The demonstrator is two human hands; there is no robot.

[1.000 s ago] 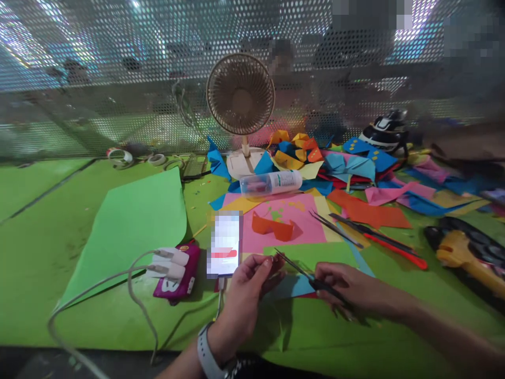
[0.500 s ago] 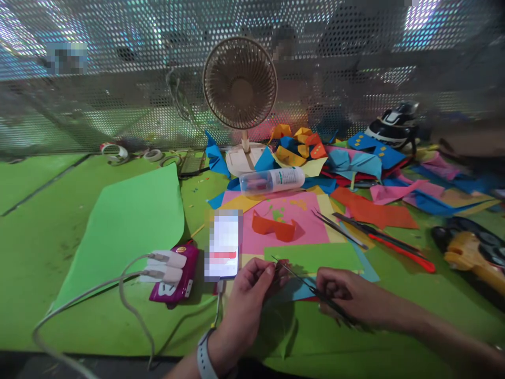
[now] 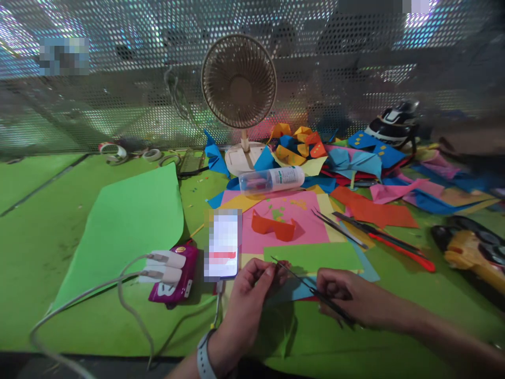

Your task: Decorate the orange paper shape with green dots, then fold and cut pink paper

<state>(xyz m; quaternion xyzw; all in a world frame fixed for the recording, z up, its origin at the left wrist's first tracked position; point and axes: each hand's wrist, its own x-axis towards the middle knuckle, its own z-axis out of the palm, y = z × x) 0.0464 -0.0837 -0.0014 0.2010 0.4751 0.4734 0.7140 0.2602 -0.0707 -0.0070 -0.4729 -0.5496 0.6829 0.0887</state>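
Observation:
My left hand (image 3: 250, 297), with a pale watch strap at the wrist, is closed in a pinch near the front of the table. What its fingertips hold is too small and too hidden to make out. My right hand (image 3: 347, 295) grips slim dark scissors (image 3: 294, 275). Their thin tips point left and reach my left fingertips. Just beyond the hands lies a green paper strip (image 3: 315, 258) over pink paper (image 3: 284, 205). On the pink sheet stand folded orange paper glasses (image 3: 273, 227), beside small green and yellow paper bits (image 3: 279, 213). A narrow green sliver (image 3: 290, 339) shows below my hands.
A lit phone (image 3: 224, 245) and a purple power block (image 3: 173, 279) with cables lie left. Tweezers (image 3: 339, 229) and a red-handled cutter (image 3: 402, 251) lie right. Behind stand a bottle (image 3: 272, 180), a fan (image 3: 239, 81) and heaped coloured paper (image 3: 355, 163). A green sheet (image 3: 130, 216) spreads left.
Both hands and the scissors stay almost where they were. The view has shifted very slightly.

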